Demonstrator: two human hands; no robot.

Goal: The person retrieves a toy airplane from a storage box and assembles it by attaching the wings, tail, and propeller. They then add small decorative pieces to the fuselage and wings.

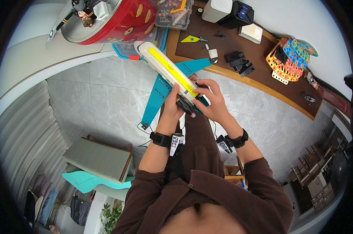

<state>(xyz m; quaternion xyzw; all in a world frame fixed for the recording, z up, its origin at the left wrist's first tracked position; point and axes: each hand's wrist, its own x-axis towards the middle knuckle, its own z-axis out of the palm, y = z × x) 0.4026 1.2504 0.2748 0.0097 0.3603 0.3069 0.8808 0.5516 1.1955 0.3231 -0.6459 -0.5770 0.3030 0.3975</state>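
Observation:
A toy airplane built of bricks [160,64] lies aslant over my lap, its white rounded nose toward the far left. A bright yellow strip runs along its top, and teal wings [156,97] stick out on both sides. My left hand [173,106] grips the body's near end from the left, beside a dark grey part [185,107] with a small red tip. On the other side, my right hand [214,103] has thumb and fingers closed at the same end, by the end of the yellow strip. What lies under those fingers is partly hidden.
On the brown desk [270,85] at the right lie a yellow-green fin piece [191,39], black parts [239,62] and a stack of colourful perforated plates [287,60]. A red drum [121,23] and a clear parts box [173,15] stand at the far left. A stool-like grey seat [100,158] is at left.

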